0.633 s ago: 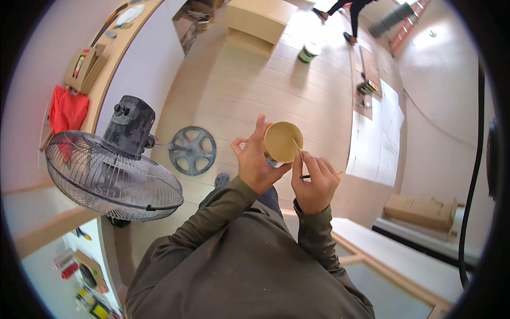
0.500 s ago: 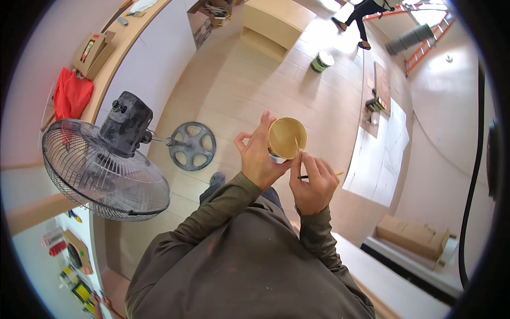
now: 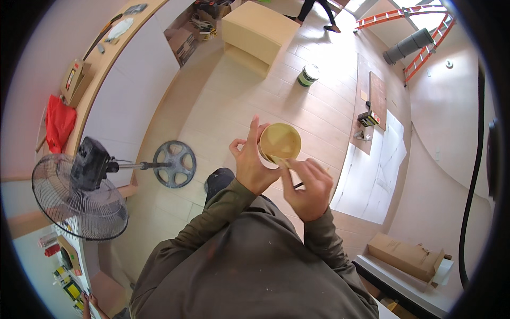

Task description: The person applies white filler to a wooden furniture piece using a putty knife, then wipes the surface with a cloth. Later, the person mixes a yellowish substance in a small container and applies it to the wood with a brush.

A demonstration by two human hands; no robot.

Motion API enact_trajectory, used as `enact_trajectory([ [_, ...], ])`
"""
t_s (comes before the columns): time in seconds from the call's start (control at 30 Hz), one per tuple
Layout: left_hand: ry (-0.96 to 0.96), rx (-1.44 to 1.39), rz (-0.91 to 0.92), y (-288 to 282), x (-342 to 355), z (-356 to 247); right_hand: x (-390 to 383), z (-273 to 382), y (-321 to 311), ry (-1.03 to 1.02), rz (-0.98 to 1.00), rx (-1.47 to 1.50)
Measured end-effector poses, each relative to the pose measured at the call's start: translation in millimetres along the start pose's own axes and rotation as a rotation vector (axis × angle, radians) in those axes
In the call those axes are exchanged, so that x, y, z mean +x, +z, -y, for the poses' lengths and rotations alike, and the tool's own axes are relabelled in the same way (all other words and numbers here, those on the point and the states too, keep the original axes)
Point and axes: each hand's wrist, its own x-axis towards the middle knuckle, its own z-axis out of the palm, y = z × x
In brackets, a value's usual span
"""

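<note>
My left hand (image 3: 251, 165) is closed round a small round tin (image 3: 282, 139) with a yellowish inside, seen from above. My right hand (image 3: 309, 189) pinches a thin pale stick (image 3: 277, 159) at the tin's near rim, its tip over or in the tin. A slim dark thing (image 3: 298, 185) shows among the right fingers; I cannot make out what it is. Below the hands are the tiled floor (image 3: 223, 111) and my dark shoe (image 3: 218, 181).
Standing fan (image 3: 79, 191) at left, beside a counter (image 3: 125, 24). Ahead are a wooden cabinet (image 3: 255, 32), a bucket (image 3: 309, 75), a co-worker's legs (image 3: 313, 11) and ladders (image 3: 430, 50). Laid sheets (image 3: 366, 186) and a cardboard box (image 3: 404, 255) lie rightward. Someone's hands (image 3: 90, 303) show bottom left.
My right hand has shifted left, bringing the stick to the tin's near edge. The co-worker's legs have moved left and up. The view has shifted, so fan and cabinet sit lower.
</note>
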Motion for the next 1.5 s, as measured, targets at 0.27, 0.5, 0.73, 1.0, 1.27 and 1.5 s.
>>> enact_trajectory([
  [0.27, 0.044, -0.064, 0.217, 60.7, 63.0, -16.9, 49.3, -104.8, -28.0, 0.333, -0.114, 0.083],
  [0.5, 0.132, -0.122, 0.266, 130.6, 154.3, 5.9, 106.5, -190.6, -47.0, 0.375, -0.044, 0.041],
  [0.73, 0.207, -0.127, 0.354, 188.8, 277.9, 24.1, 209.2, -274.2, -33.2, 0.473, -0.013, 0.068],
  [1.0, 0.216, -0.104, 0.381, 232.0, 389.8, 43.2, 298.6, -354.8, -22.6, 0.489, -0.034, 0.095],
  [1.27, 0.103, -0.084, 0.34, 300.0, 450.7, 60.0, 364.3, -450.7, -20.6, 0.372, 0.099, 0.055],
  [1.5, -0.056, -0.026, 0.1, 393.2, 513.9, 75.7, 410.2, -575.8, -64.8, 0.486, 0.049, -0.026],
])
